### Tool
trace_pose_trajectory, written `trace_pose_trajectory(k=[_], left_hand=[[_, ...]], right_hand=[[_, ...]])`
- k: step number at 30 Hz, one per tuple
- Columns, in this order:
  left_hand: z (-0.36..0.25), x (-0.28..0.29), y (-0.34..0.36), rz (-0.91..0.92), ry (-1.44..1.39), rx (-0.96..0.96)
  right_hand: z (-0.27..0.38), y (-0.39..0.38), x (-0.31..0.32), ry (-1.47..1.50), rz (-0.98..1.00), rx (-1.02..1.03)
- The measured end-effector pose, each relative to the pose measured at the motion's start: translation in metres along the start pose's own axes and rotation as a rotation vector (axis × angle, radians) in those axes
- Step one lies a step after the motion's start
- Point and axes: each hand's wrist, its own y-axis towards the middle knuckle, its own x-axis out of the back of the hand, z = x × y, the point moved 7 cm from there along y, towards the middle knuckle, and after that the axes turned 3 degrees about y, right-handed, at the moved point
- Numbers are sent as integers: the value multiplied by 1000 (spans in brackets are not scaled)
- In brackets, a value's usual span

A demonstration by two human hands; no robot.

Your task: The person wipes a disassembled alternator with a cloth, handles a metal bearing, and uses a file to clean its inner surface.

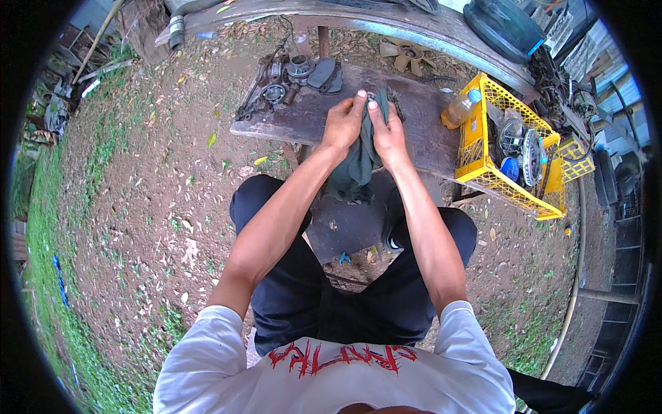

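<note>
Above the near side of the wooden table, my left hand and my right hand come together, thumbs up and side by side. Both are closed on a dark green cloth, which hangs down between them toward my knees. A small shiny metal piece shows between the thumb tips, partly wrapped in the cloth; its kind cannot be made out. Left of my hands on the table lie greasy metal parts: a round bearing-like ring, a cylindrical housing and dark flat pads.
A yellow plastic crate with round parts inside stands at the table's right end. Against it leans a bottle of amber liquid. The wooden table is in front of my knees. A fan wheel lies beyond it, near a long bench.
</note>
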Motion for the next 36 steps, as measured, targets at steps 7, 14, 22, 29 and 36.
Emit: trace_pose_trajectory(k=[7,14,22,29,36], left_hand=[[-4,-9,-26,85,487,-26],[-19,-19,-32,213,91,-169],[-13,-16,-31,105,-127,-126],[-14,9,-15,12,-136,-110],[-37,33,-7,-58,210,-193]], right_hand=[[13,-3,9,-455,-133,15],[-22,-3,22,636,-305,-588],[43,-21,26,-462,-281,132],[41,-23,26,-655,71,-51],[47,-23,55,70,-204,-7]])
